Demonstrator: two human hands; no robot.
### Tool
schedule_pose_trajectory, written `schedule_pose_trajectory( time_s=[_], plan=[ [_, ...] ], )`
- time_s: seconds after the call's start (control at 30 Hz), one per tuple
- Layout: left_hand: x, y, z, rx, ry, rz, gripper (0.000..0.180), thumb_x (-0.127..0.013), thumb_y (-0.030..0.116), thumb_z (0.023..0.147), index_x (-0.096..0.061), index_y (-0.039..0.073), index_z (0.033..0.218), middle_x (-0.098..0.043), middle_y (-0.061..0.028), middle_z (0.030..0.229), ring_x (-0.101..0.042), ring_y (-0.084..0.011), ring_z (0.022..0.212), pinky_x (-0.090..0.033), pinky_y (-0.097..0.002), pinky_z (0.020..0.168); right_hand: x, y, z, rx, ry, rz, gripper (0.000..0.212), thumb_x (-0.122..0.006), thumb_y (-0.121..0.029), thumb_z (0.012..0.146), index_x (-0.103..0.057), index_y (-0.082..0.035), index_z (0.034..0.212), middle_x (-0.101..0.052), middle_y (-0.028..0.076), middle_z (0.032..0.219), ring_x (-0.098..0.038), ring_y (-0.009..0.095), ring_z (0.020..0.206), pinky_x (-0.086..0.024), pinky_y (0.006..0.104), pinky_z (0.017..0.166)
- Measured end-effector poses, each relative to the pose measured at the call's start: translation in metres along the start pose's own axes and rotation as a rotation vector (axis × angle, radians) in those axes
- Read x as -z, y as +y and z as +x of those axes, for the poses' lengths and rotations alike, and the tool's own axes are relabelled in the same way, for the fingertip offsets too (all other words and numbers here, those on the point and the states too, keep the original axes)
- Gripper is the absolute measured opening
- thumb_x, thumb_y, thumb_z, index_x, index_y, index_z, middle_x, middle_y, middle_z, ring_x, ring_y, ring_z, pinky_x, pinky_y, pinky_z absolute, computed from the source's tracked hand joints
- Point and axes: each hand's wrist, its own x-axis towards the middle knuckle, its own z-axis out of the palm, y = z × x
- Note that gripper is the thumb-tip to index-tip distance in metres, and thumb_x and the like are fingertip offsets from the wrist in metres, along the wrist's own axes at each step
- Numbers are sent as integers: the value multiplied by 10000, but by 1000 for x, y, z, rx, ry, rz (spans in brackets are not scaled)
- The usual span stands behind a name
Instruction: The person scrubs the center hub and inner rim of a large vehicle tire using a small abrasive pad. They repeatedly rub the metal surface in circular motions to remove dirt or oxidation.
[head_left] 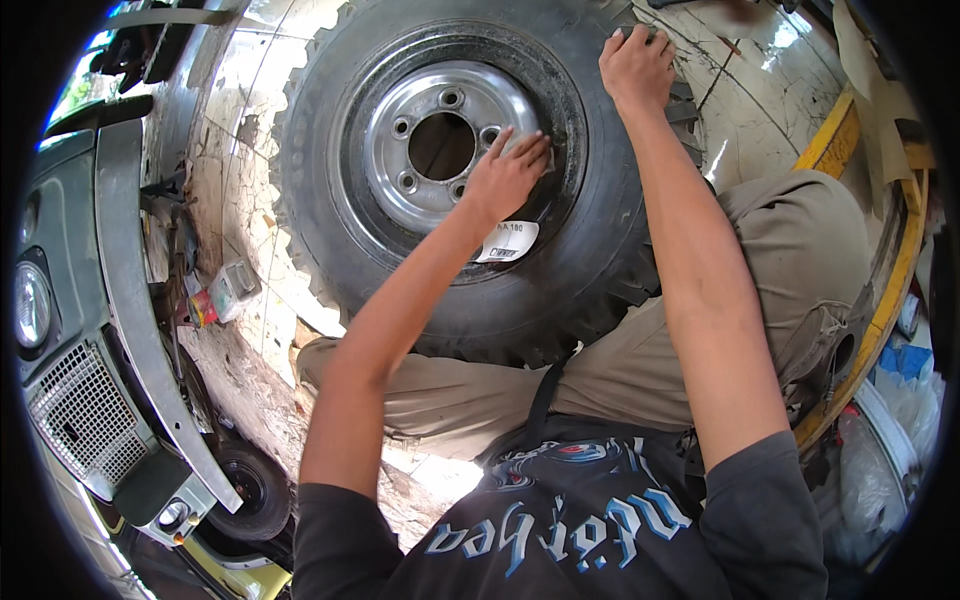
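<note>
A large black tyre (590, 270) with chunky tread lies flat on the floor against my knees. It is mounted on a silver steel rim (400, 95) with a centre hole and several bolt holes. My left hand (508, 172) lies flat on the rim's edge where it meets the tyre bead, fingers spread. My right hand (636, 65) grips the tyre's far tread edge at the top, fingers curled over it. A white sticker (507, 241) sits on the sidewall below my left hand.
A vehicle's front with grey bumper (135, 300), grille (80, 410) and headlight stands at the left, with a small wheel (245, 490) beneath. A small box (222, 295) lies on the cracked tiled floor. A yellow metal frame (885, 290) and plastic bags (900, 400) crowd the right.
</note>
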Motion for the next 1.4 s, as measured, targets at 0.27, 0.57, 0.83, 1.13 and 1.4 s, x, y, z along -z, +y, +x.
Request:
schedule_pose_trajectory(
  time_s=[0.27,0.57,0.83,1.13,1.4],
  plan=[
    [1,12,-51,-132,-56,-54,387,-555,209,960,-634,153,1334,-507,27,1526,-381,-111,1463,-238,-445,1251,0,-1,0,-39,-22,2,479,-417,-378,1039,-524,-4,1318,-416,303,1480,-373,485,1405,-402,607,1061],
    [9,11,-50,-27,-20,-230,370,-594,189,963,-635,117,1323,-522,-22,1511,-394,-147,1464,-247,-472,1244,-3,1,0,-37,-49,-7,508,-397,-391,1049,-501,-13,1372,-404,287,1502,-358,473,1421,-393,607,1072],
    [37,-9,-36,83,233,-199,393,-600,148,927,-647,118,1316,-634,-28,1388,-466,-179,1419,-255,-499,1243,3,1,2,-49,-77,-17,512,-382,-395,1056,-493,-15,1380,-388,291,1514,-361,473,1420,-393,614,1071],
    [1,29,-23,114,31,-115,550,-612,338,944,-540,113,1442,-458,-34,1557,-332,-185,1493,-241,-480,1236,4,-2,1,-43,-67,-32,483,-397,-381,1050,-495,-15,1349,-413,291,1481,-379,474,1403,-414,603,1054],
    [-3,16,15,315,11,-142,651,-594,338,948,-424,75,1519,-350,-88,1623,-293,-246,1513,-254,-484,1228,4,-3,1,-54,-80,-32,475,-410,-374,1041,-498,-13,1337,-411,288,1486,-381,463,1408,-406,591,1068]
  ],
)
